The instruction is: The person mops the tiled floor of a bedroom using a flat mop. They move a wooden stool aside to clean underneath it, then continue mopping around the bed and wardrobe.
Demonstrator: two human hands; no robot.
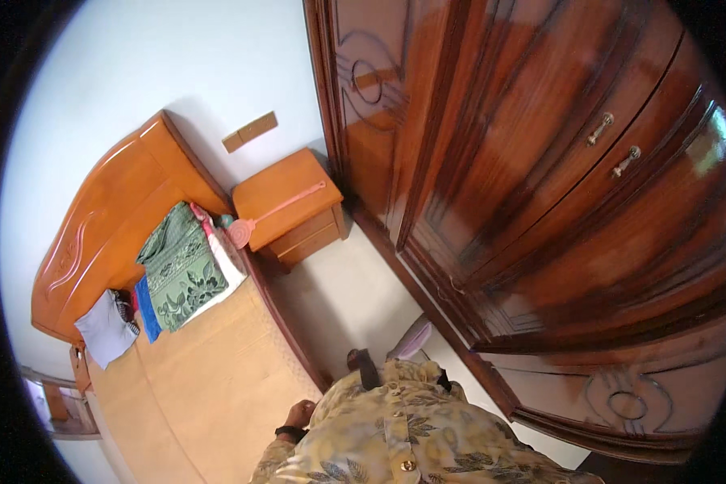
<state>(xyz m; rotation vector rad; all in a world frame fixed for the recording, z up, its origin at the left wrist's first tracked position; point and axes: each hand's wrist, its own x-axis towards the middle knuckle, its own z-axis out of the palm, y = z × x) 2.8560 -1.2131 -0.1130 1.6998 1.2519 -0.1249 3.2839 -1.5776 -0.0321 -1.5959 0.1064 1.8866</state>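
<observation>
My left hand [302, 414], with a dark band at the wrist, hangs beside my patterned shirt [387, 435] over the near edge of the bed [218, 375]. Its fingers look curled, but whether anything lies inside them cannot be told. My right hand is out of view. Ahead, a folded green patterned blanket [187, 284] lies near the headboard [139, 199], with a light grey pillow [106, 327] to its left. A pink fly swatter [284, 204] rests across the wooden nightstand [287, 181], its round head reaching past the edge towards the bed.
A large glossy wooden wardrobe [520, 181] stands along the right, its doors together, with two metal handles. Pale floor [363, 278] runs between bed and wardrobe. A wall socket plate [250, 131] is above the nightstand. Something pale purple [414, 340] is by my feet.
</observation>
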